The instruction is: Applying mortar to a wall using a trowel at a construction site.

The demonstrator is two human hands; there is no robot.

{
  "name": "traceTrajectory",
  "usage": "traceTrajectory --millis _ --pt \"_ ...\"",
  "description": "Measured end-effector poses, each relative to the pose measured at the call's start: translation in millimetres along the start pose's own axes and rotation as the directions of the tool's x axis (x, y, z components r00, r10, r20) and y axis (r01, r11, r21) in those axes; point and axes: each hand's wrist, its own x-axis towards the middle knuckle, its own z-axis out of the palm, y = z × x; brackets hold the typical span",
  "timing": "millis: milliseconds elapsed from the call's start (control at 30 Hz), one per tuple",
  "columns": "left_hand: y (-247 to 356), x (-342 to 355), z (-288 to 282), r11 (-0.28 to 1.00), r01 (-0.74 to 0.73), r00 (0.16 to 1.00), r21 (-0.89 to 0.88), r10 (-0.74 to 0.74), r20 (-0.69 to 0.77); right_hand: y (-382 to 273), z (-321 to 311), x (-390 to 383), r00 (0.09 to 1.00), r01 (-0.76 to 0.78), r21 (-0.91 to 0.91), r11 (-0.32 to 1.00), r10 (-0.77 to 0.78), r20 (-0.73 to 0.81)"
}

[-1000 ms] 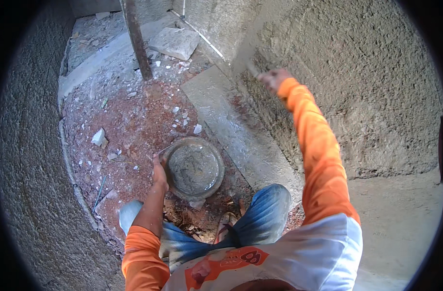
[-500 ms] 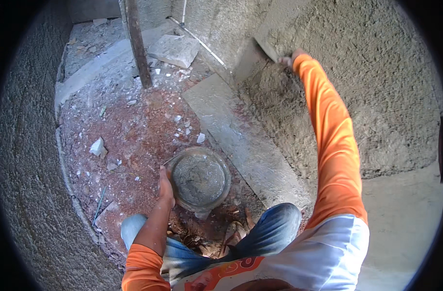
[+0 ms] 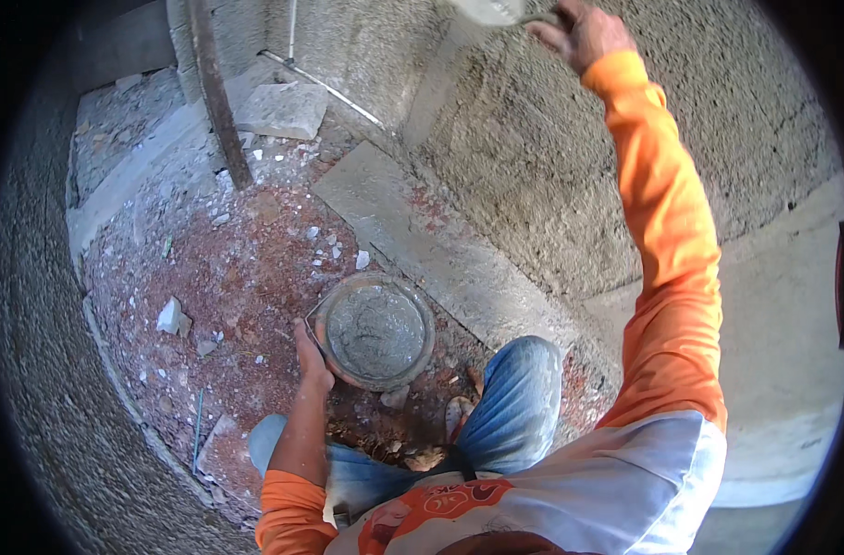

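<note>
Now your left hand (image 3: 311, 356) grips the rim of the round pan of wet grey mortar (image 3: 375, 330), which sits on the rubble-strewn reddish floor (image 3: 237, 277) just ahead of your knees. Your right hand (image 3: 584, 32) is raised high, closed around a trowel (image 3: 491, 9) against the rough plastered wall (image 3: 551, 157).

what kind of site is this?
Likely a building site, plastering in progress. The rough grey render on the wall looks fresh, the left hand grips a pan of wet mortar, the right hand lifts a trowel, and rubble litters the floor.
</note>
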Motion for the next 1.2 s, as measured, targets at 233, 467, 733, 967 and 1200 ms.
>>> traceTrajectory --millis 233,467,733,967,1200 --pt "14 -2 -4 0.986 0.112 0.979 0.123 -0.088 -0.186 -11 21 -146 0.682 -0.233 0.873 0.428 -0.568 0.460" --pt "9 -8 2 0.985 0.100 0.959 0.138 -0.058 -0.278 81 134 -160 0.537 -0.669 0.743 -0.003 0.689 0.487" --pt "21 -21 24 0.906 -0.020 0.984 0.424 0.091 -0.150 12 167 -266 0.694 -0.634 0.580 0.512 0.045 0.718" --pt "13 -19 1 0.332 0.275 0.747 0.902 0.517 -0.418 -119 219 -324 0.273 0.068 0.313 0.947 -0.319 0.908" --pt "1 -6 -7 0.869 0.139 0.990 0.476 -0.104 -0.099 -195 233 -430 0.221 -0.171 0.160 0.972 -0.120 0.968"
